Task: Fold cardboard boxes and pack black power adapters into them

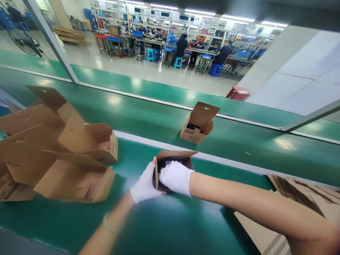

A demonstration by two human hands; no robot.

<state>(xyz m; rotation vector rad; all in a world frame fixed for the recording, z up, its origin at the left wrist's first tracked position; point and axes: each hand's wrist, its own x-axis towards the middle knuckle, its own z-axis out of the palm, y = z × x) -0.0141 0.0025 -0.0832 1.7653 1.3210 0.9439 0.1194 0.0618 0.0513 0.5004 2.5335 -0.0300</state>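
A small open cardboard box (175,154) stands tilted on the green work surface in front of me. My left hand (145,186), in a white glove, is closed around its left side, with the thumb at the upper edge and fingers low on the near side. Inside lies a black item (170,162) with a white barcode label, partly covered. My right hand (175,177), also gloved, reaches into the box against this black item. Its fingers look curled, but their tips and anything between them are hidden.
Several open cardboard boxes (77,177) crowd the left. Beyond the white strip stands another open box (195,132) with black contents. Flat cardboard pieces (305,202) are stacked at the right. A metal post (50,39) rises at the left. People (182,46) sit at distant benches.
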